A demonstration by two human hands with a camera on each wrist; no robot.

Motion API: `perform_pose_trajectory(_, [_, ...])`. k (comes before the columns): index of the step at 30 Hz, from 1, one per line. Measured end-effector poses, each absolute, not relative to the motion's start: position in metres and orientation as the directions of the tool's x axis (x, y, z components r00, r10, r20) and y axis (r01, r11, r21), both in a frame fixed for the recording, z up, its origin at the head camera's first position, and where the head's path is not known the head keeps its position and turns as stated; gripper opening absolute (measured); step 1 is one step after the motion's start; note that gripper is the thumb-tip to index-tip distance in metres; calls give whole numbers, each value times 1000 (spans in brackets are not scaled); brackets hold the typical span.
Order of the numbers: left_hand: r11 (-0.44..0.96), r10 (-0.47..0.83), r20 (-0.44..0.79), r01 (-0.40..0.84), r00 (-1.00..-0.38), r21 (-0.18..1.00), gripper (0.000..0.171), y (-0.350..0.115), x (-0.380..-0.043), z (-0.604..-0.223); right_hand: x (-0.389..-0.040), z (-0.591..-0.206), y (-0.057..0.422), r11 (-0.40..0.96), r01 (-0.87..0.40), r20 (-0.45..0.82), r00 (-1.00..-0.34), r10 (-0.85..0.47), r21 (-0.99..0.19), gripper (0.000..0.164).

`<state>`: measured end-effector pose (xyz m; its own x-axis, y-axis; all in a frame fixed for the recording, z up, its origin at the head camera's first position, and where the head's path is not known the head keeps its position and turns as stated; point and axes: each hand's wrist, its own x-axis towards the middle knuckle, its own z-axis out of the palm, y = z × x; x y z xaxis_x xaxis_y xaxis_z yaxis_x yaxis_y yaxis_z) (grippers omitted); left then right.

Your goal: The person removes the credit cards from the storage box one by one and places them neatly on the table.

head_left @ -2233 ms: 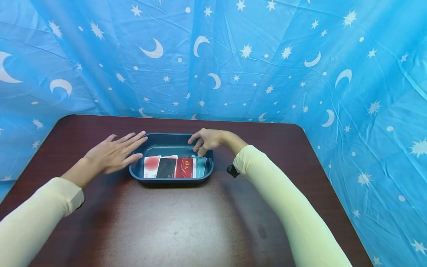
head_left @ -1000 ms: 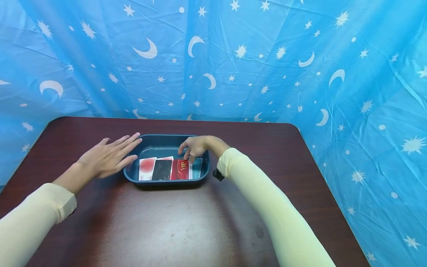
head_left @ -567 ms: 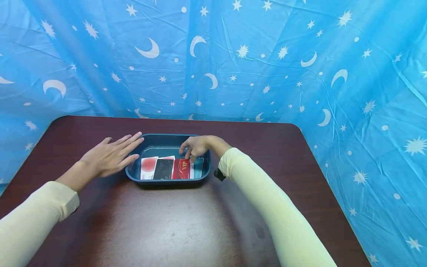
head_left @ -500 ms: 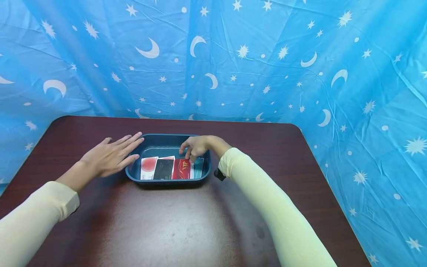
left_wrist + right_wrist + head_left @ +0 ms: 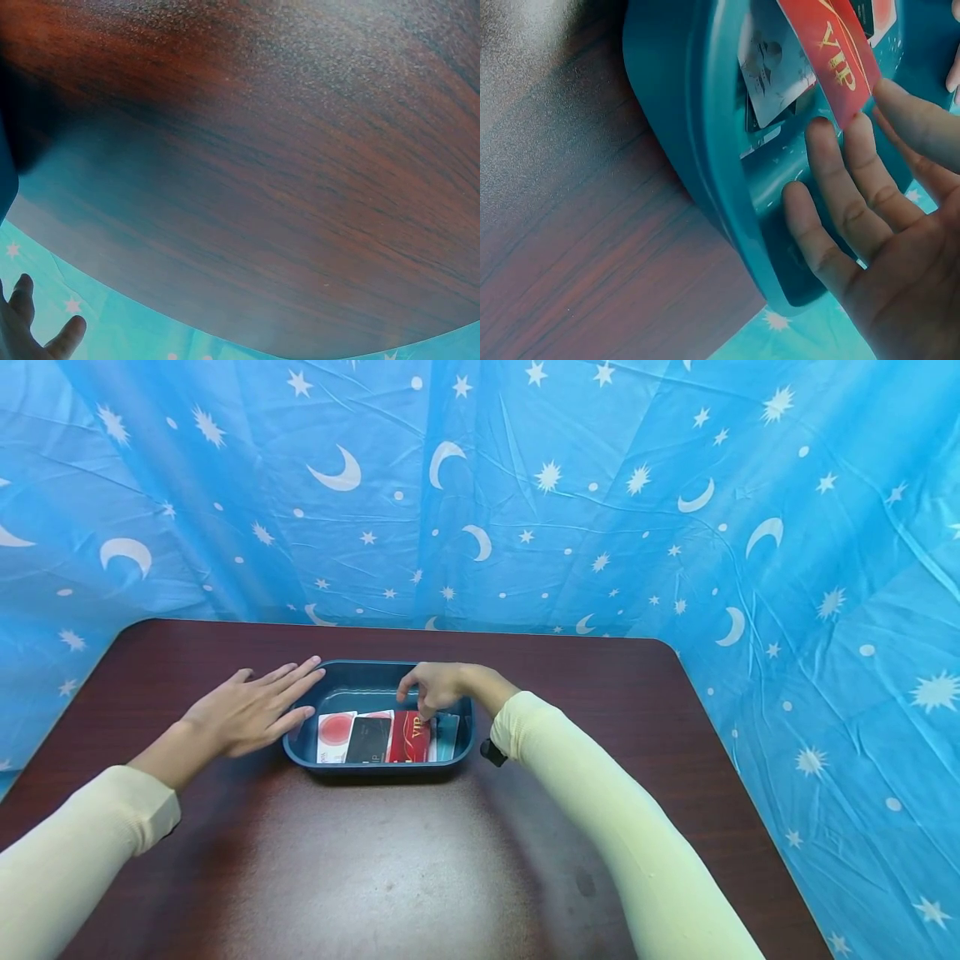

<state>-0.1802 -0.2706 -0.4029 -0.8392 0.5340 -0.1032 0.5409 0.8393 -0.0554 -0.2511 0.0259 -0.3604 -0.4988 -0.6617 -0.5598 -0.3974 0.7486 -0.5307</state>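
A dark teal tray (image 5: 378,770) holds several cards lying side by side. My right hand (image 5: 441,685) reaches over its back right part and pinches the corner of a red VIP card (image 5: 405,739) between thumb and a finger. In the right wrist view the VIP card (image 5: 832,56) is tilted up at the held end, above a greyish white card (image 5: 776,71). Fingers spread, my left hand (image 5: 243,710) rests at the tray's left rim. Beside the red card lie a black card (image 5: 367,741), a white card with a red disc (image 5: 333,735) and a teal card (image 5: 447,735).
The tray stands on a dark brown wooden table (image 5: 375,868), towards its far side. A blue curtain (image 5: 525,585) with white stars and moons hangs behind the table and along its right side. In the left wrist view mostly table surface shows.
My right hand has moved left from the teal card to the red VIP card. It now pinches that card and has raised its far end slightly. The left hand stays at the rim.
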Motion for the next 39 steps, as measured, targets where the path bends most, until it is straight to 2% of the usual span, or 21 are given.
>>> perform_pose_trajectory(6, [837, 536, -105, 544, -837, -59, 71, -270, -181, -403, -245, -359, 26, 747, -436, -534, -523, -664, -502, 44])
perform_pose_trajectory(17, [840, 531, -104, 538, -841, -65, 71, -269, -181, -404, -247, -356, 27, 709, -480, -537, -464, -705, -516, 45])
perform_pose_trajectory(26, [840, 532, -90, 538, -842, -62, 71, -268, -181, -404, -247, -350, 32, 685, -491, -521, -445, -728, -538, 45])
perform_pose_trajectory(33, [841, 530, -94, 537, -843, -66, 71, -269, -180, -405, -252, -339, 45, 671, -475, -463, -488, -739, -570, 41])
perform_pose_trajectory(39, [839, 531, -99, 539, -841, -72, 70, -270, -179, -405, -260, -328, 61, 683, -384, -430, -562, -707, -622, 42])
